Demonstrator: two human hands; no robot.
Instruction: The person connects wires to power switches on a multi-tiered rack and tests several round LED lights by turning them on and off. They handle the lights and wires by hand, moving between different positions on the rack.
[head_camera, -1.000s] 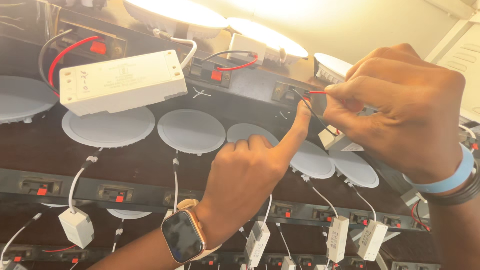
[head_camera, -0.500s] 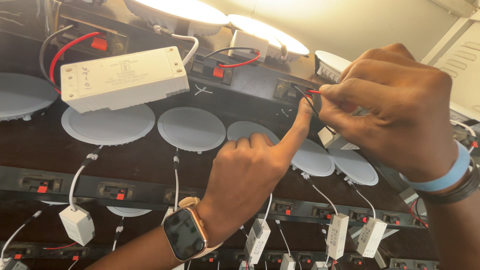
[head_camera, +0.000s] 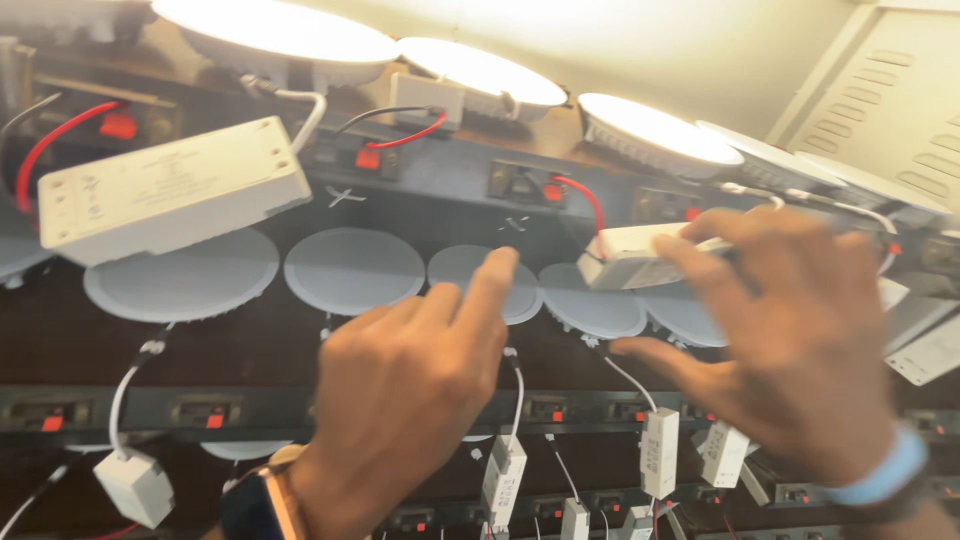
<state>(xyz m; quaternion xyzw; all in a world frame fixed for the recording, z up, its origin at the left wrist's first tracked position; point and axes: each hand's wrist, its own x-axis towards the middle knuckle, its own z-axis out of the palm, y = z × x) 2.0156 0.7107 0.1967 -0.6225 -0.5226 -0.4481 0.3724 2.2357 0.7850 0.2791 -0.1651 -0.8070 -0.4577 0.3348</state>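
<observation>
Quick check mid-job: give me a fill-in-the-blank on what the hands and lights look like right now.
1. The left hand wears a ___ on its wrist.
2. The right hand wears a ___ wristband.
3. The wire above the small driver box is ___.
4. The top row of round lights is switched ___.

Missing words: watch; blue; red; on

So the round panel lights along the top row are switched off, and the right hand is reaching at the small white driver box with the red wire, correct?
Not quite. In the head view the top-row round panel lights are lit and glowing, not off. The rest stands: the right hand reaches at the small white driver box with the red wire.
</observation>
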